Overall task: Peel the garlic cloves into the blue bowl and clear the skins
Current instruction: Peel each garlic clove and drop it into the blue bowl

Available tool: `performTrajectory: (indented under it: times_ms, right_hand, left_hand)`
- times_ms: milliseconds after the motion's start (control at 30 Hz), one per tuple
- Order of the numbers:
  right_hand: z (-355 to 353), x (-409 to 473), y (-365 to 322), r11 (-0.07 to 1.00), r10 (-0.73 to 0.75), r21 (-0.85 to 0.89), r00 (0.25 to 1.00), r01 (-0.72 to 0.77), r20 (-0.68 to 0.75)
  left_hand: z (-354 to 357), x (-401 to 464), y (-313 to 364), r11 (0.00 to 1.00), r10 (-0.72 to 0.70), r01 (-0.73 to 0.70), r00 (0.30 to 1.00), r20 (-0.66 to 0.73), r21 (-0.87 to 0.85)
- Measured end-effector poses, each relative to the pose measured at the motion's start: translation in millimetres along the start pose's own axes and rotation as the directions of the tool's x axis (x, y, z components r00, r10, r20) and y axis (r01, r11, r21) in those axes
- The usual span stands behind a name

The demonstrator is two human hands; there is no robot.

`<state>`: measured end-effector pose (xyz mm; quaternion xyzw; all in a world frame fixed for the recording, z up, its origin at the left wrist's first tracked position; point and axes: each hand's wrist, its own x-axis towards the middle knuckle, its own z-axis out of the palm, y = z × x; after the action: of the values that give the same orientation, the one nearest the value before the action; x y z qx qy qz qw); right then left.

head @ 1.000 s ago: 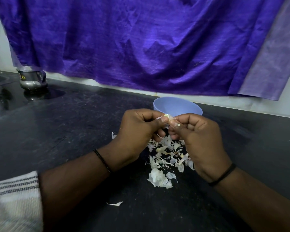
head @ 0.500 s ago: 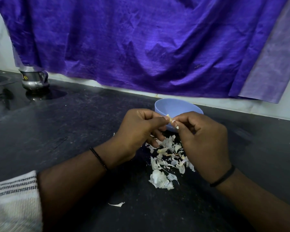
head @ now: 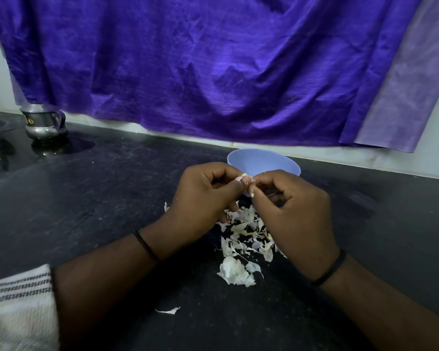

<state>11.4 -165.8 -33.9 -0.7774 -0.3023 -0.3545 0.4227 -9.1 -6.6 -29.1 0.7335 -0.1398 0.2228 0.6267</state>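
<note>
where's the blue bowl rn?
Head view, centre: blue bowl on the black counter, just behind both hands, in front of the purple cloth.

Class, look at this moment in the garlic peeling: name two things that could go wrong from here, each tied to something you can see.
1. Both hands, left and right, pinch the clove in front of the bowl, not over it. If it slips, it probably lands in the skins.
2. The skins lie loose on the dark counter, one scrap apart from the pile. Such strays could be missed when clearing.
</note>
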Motion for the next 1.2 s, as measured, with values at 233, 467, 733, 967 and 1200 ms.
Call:
performTrajectory:
  times_ms: [233, 467, 733, 967, 1200]
  right_hand:
    - [-3, 2, 0, 0.999, -0.042, 0.024, 0.999, 0.043, -0.014]
    - [-4, 3, 1, 0.995, -0.047, 0.083, 0.999, 0.047, -0.005]
    - [-6, 2, -2, 0.942, 0.141, 0.301, 0.989, -0.148, 0.044]
    - [-4, 4, 1, 0.893, 0.232, 0.374, 0.968, -0.251, 0.096]
    - [-6, 7, 3, 0.918, 0.209, 0.307, 0.965, -0.249, 0.158]
  left_hand:
    - [-6, 4, -1, 0.964, 0.168, -0.156, 0.985, -0.041, 0.215]
    - [-14, 9, -2, 0.729, 0.458, -0.410, 0.887, 0.055, 0.547]
    - [-21, 13, 2, 0.610, 0.523, -0.539, 0.825, 0.217, 0.580]
    - [-22, 15, 2, 0.606, 0.525, -0.547, 0.820, 0.227, 0.577]
    - [-20, 14, 3, 0.650, 0.486, -0.520, 0.845, 0.224, 0.553]
